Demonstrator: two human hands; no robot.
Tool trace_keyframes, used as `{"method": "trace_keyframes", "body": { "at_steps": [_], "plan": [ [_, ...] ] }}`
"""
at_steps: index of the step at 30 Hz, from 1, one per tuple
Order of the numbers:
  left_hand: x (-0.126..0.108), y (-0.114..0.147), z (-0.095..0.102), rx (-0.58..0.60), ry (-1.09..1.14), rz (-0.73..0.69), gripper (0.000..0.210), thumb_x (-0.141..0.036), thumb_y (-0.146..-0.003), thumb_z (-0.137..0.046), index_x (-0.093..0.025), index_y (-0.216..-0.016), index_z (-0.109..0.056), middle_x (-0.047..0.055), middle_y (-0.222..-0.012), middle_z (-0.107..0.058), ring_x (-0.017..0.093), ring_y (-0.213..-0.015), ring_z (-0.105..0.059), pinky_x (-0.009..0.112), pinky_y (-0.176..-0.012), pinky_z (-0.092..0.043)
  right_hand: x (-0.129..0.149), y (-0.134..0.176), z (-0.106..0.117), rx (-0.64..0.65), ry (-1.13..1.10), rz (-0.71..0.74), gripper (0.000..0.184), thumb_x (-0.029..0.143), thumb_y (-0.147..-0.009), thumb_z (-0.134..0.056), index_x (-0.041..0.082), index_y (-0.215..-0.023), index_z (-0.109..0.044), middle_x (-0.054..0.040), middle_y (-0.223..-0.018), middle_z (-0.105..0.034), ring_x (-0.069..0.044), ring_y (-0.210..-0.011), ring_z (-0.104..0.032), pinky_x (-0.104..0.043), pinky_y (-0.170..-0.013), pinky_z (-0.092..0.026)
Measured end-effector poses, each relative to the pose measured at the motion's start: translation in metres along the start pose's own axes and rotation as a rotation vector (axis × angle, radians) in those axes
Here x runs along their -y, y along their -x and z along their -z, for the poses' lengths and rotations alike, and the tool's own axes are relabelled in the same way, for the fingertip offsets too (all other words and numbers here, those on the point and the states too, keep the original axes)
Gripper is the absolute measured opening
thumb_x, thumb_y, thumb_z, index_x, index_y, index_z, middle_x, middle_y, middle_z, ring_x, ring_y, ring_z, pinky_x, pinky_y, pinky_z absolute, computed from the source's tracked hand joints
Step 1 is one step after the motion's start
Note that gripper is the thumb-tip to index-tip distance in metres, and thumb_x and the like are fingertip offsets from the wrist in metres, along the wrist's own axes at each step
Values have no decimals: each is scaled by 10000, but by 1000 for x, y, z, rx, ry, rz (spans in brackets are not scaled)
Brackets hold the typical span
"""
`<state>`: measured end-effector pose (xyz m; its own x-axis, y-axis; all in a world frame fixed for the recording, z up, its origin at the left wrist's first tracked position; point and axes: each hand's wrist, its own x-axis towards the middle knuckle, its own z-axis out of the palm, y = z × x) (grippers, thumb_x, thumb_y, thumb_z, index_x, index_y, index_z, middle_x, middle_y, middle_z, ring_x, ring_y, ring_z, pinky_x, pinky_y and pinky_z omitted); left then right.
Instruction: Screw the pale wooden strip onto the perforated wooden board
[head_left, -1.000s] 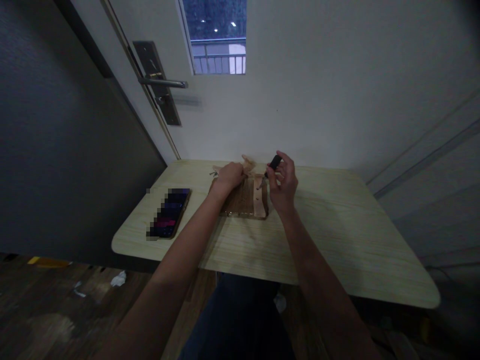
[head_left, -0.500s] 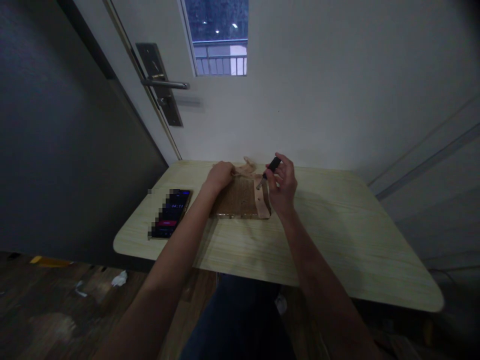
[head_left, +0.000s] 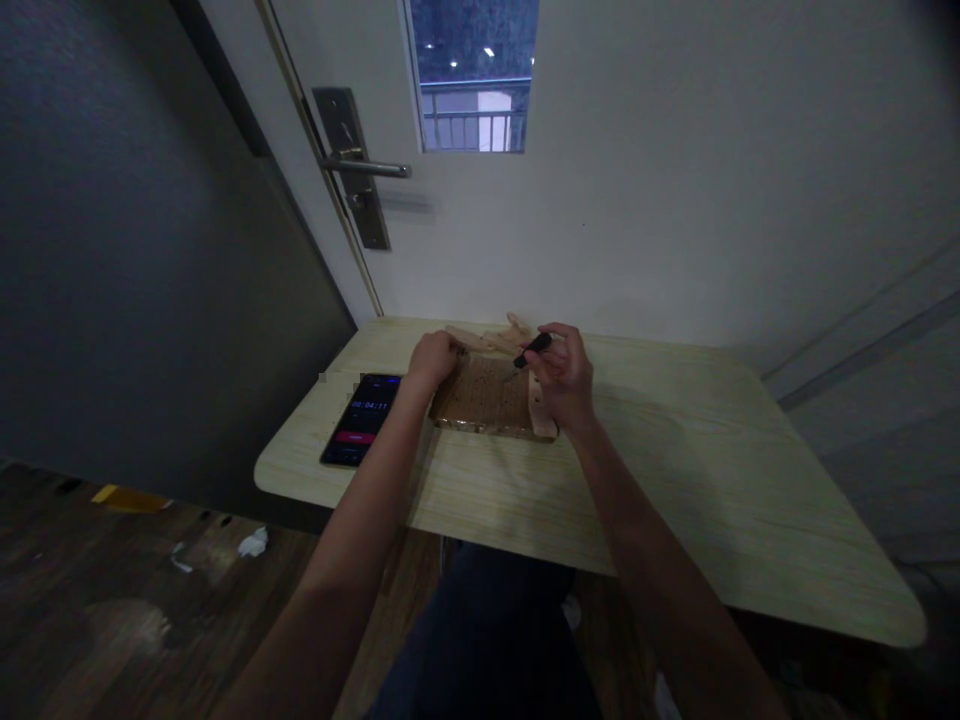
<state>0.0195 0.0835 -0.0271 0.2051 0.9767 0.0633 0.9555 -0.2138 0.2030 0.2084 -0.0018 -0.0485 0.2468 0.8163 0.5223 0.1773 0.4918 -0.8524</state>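
Observation:
A flat brown cardboard-like pad with shiny wrapping lies on the table, small dark marks on its top. My left hand is closed at the pad's back left corner; its fingertips are partly hidden. In my right hand is a short black-handled tool with a thin metal tip, held between thumb and fingers. The tool slants down to the left, its tip over the pad's back right part; contact cannot be made out. A pale strip with holes lies along the right edge, partly behind my right hand.
Behind the pad lies a crumpled pale strip. A phone showing a timer rests left of my left forearm on the light wooden table. A white door with a metal handle stands right behind the table.
The tool's tip has moved left, from the holed strip to over the brown pad. My left hand stays at the back left corner. The whole view has shifted slightly.

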Motion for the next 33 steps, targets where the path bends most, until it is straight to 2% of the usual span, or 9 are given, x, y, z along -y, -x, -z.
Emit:
{"method": "trace_keyframes", "body": {
  "at_steps": [4, 9, 19, 25, 33],
  "plan": [
    [-13, -5, -3, 23, -20, 40, 405, -245, -955, -391, -61, -1159, -688, 214, -1186, -677, 283, -1144, -640, 356, -1003, -480, -3, -1, -5, 22, -21, 8, 376, 404, -771, -702, 277, -1081, -529, -5, -949, -742, -181, -823, -750, -360, -774, -620],
    [-26, -8, -5, 90, -29, 58, 407, -244, -944, -383, -69, -1150, -687, 206, -1173, -686, 283, -1118, -655, 339, -961, -502, -8, 1, -5, 51, -20, 0, 371, 409, -796, -683, 292, -1105, -514, -1, -951, -744, -188, -845, -751, -370, -772, -622],
    [-24, -3, -5, 110, -37, 59, 420, -242, -950, -355, -87, -1158, -687, 194, -1216, -671, 269, -1140, -646, 325, -966, -498, -7, 1, 0, 13, 22, 26, 381, 428, -805, -672, 282, -1110, -496, -14, -982, -744, -179, -845, -747, -365, -779, -629],
    [-28, -5, -4, 100, -39, 50, 421, -192, -933, -360, -37, -1163, -676, 232, -1202, -666, 285, -1130, -650, 332, -958, -499, -9, 1, 2, 11, 44, 26, 377, 453, -812, -654, 294, -1104, -476, 0, -939, -733, -163, -809, -741, -326, -722, -634],
    [-28, -7, -5, 138, -28, -2, 419, -207, -947, -351, -60, -1142, -692, 206, -1206, -673, 263, -1141, -647, 297, -963, -486, -9, 0, 4, 9, 25, -3, 378, 435, -798, -671, 291, -1095, -488, 6, -902, -723, -156, -785, -742, -293, -685, -626]
  ]
}}
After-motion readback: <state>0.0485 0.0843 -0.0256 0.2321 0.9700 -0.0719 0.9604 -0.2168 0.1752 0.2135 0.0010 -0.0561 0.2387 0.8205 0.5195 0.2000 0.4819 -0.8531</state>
